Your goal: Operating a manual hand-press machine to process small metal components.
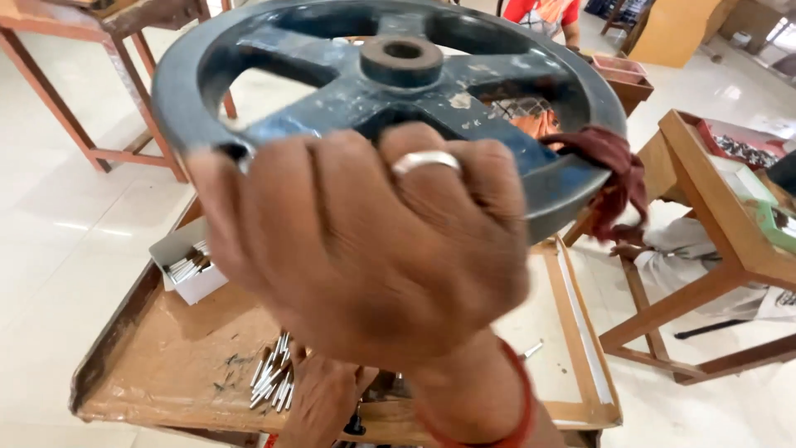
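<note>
A bright room with a pale glossy floor (58,216) fills the background, with wooden tables at the upper left and along the right edge of the frame. Below the hands lies a low wooden surface (580,332) with a raised rim, lined with brown paper.

In the middle of the frame the right hand (365,249), wearing a silver ring (425,161) on one finger and a red band (518,415) at the wrist, is closed around the lower rim of a dark blue-grey spoked wheel (332,91). The wheel is held up, tilted toward the camera, and takes up the upper half of the frame; its round hub (401,60) with a centre hole sits near the top. A dark red rag (618,174) hangs off the wheel's rim at the right.

The left hand (319,398) shows only partly at the bottom centre, beneath the right forearm, resting low near the surface; whether it grips anything cannot be told.

Just left of it, a loose heap of small metal pins (272,377) lies on the paper. Farther left, a small white box (186,265) holds more of the same pins. Another person in a red top (543,12) is at the top right.
</note>
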